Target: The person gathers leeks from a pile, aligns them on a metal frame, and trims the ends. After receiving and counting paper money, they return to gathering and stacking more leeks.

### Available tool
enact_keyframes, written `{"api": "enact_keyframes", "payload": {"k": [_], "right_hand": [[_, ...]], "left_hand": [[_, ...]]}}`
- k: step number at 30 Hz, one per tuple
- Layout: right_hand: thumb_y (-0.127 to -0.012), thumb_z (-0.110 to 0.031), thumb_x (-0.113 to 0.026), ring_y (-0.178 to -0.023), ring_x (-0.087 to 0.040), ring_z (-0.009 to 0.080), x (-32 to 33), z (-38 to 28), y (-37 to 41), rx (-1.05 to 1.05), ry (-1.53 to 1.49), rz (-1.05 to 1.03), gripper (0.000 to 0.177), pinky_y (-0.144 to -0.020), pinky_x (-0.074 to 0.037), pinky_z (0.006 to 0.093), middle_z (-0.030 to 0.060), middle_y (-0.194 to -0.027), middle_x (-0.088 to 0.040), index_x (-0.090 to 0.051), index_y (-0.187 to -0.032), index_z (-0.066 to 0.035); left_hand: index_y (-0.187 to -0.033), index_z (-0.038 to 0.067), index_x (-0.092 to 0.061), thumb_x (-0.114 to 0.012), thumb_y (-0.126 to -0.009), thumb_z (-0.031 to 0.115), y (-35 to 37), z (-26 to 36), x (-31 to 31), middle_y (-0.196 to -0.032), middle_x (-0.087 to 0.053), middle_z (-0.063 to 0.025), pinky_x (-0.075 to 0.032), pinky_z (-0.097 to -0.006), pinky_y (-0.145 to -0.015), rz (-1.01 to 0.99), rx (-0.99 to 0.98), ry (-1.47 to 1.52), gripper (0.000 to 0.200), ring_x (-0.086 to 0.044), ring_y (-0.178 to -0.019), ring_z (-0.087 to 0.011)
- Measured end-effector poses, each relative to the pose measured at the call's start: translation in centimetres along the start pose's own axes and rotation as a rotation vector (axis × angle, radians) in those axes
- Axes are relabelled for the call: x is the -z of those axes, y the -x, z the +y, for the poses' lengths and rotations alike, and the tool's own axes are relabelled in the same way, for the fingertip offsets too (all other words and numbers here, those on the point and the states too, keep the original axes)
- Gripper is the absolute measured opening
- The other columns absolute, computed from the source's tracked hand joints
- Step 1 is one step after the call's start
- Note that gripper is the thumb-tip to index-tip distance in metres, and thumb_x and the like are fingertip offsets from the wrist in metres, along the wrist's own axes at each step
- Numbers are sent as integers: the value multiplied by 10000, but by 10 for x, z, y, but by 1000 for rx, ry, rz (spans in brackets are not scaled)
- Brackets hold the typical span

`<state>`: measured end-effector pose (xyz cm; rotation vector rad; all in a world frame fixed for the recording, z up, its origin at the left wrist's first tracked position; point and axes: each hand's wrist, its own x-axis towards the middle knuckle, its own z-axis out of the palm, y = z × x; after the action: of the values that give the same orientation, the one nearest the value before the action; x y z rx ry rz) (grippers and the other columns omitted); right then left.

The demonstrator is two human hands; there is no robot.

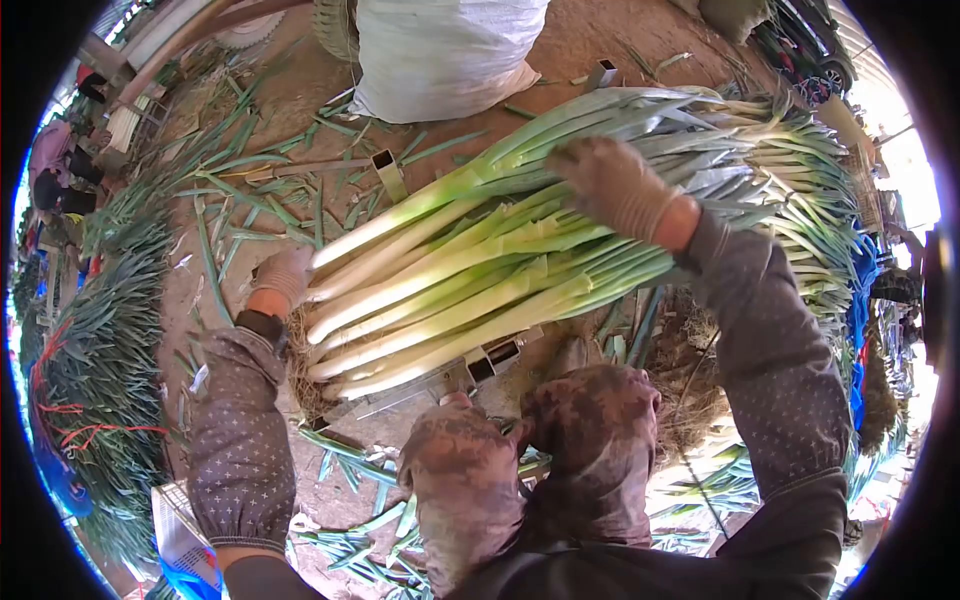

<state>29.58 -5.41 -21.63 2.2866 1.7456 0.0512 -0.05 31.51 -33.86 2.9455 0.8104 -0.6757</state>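
Note:
A row of long green onions [430, 270] lies across a metal frame [440, 378] in front of my knees, white root ends to the left and leaves to the right. My left hand [284, 276], in a pale glove, is at the root end of the uppermost stalk; its fingers are partly hidden and blurred. My right hand [612, 188], in a dirty glove, is over the green leaves on the right side of the row. Motion blurs its fingers, and what they touch cannot be made out.
A large white sack [445, 55] stands beyond the onions. Piled onions with red ties [110, 400] fill the left side. More onions [810, 220] lie at the right. Loose leaves litter the floor [270, 130]. A person [62, 170] is at the far left.

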Motion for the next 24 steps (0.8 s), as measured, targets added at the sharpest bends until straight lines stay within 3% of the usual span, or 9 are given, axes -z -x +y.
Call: {"api": "enact_keyframes", "payload": {"k": [3, 5, 7, 9, 13, 14, 17, 20, 24], "right_hand": [[-760, -350, -789, -1236, -546, 329, -19, -36, 31, 165, -117, 140, 668, -1067, -415, 454, 123, -1334, -577, -550, -1327, -89], [-752, -330, -793, -1296, -497, 342, -32, -50, 35, 209, -181, 194, 707, -1118, -367, 481, 141, -1382, -540, -530, -1360, -86], [-738, -290, -799, -1313, -481, 336, -43, -60, 28, 160, -221, 208, 721, -1130, -344, 475, 142, -1356, -550, -522, -1374, -93], [-732, -277, -797, -1298, -492, 333, -45, -65, 17, 134, -233, 211, 710, -1125, -345, 475, 140, -1342, -559, -531, -1362, -89], [-763, -229, -748, -1077, -608, 306, -46, -64, 0, 219, -57, 244, 520, -1035, -406, 472, 136, -1090, -646, -590, -1232, -70], [-722, -166, -769, -1120, -577, 298, -41, -67, 0, 217, -72, 169, 573, -1052, -398, 453, 136, -1107, -626, -589, -1261, -94], [-742, -160, -747, -1066, -590, 290, -24, -63, 6, 176, -105, 115, 540, -1006, -417, 436, 127, -1077, -625, -597, -1257, -98], [-791, -207, -719, -1001, -610, 262, 22, -62, 7, 138, 49, 342, 497, -920, -449, 424, 97, -1013, -638, -607, -1272, -151], [-807, -267, -740, -1121, -545, 274, 19, -57, -25, 116, -32, 386, 553, -945, -448, 436, 100, -1173, -590, -590, -1331, -177]], "left_hand": [[-1257, 143, -603, -735, -832, 250, 42, 39, 2, -1220, -645, -136, -515, -462, -923, 502, -44, -4, 458, -631, -1114, -350], [-1246, 129, -610, -755, -825, 274, 80, 72, 13, -1306, -598, -104, -506, -434, -955, 371, -82, 337, 468, -616, -1136, -333], [-1224, 116, -612, -725, -819, 189, 102, 80, -3, -1278, -605, -104, -508, -436, -940, 245, -259, 280, 428, -629, -1079, -345], [-1157, 103, -621, -679, -800, 122, 110, 84, -19, -1246, -615, -93, -512, -436, -910, 473, -244, 276, 363, -624, -1073, -337], [-1011, 69, -594, -602, -820, 88, 104, 82, -27, -1119, -620, -120, -517, -434, -861, 458, -188, 73, 192, -626, -1096, -291], [-1011, 71, -588, -579, -857, 94, 104, 83, -27, -1040, -628, -126, -521, -432, -816, 562, -211, 48, 157, -663, -992, -289], [-1010, 70, -589, -597, -873, 104, 108, 72, -18, -993, -640, -116, -519, -427, -781, 350, -93, 122, 142, -670, -891, -302], [-1038, 87, -602, -645, -871, 135, 115, 57, 12, -951, -653, -117, -517, -433, -791, 529, -104, 130, 178, -677, -899, -309], [-1011, 98, -630, -656, -870, 155, 86, 48, 22, -984, -660, -130, -531, -441, -759, 588, -27, 83, 155, -682, -917, -318]]}}
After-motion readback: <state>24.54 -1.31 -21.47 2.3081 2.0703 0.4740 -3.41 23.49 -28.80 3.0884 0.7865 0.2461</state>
